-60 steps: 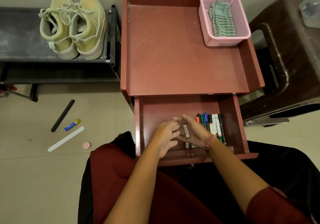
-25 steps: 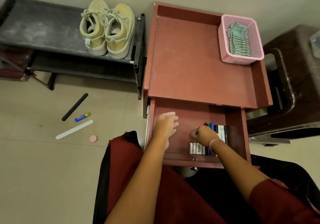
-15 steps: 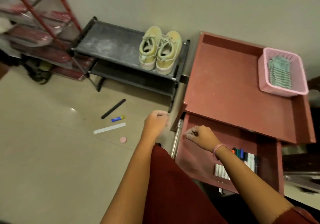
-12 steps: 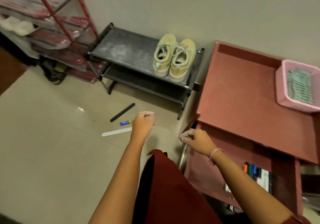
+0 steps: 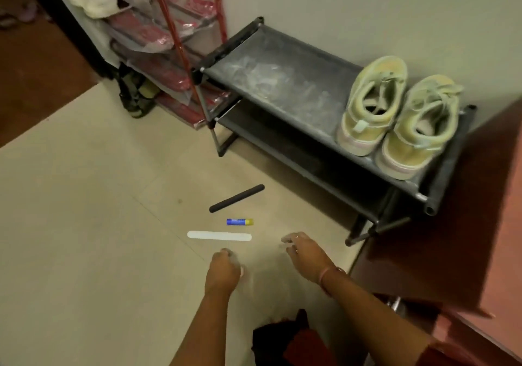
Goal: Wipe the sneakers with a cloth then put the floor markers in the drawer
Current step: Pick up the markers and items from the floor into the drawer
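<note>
Black two-tier shoe rack [image 5: 285,83] carries your pale yellow-green sneakers [image 5: 395,116] at its right end. White flat stick [image 5: 219,235], black stick [image 5: 236,198], blue-yellow marker [image 5: 239,221] lie on the floor. Left hand [image 5: 221,271] fingers curled, contents unclear; right hand [image 5: 306,255] loosely curled, empty.

left grip [image 5: 223,271] curled, right grip [image 5: 306,255] loosely curled

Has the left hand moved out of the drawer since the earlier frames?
Yes. The left hand has swung left, away from the red cabinet, and now hovers low over the floor beside the white stick.
</note>
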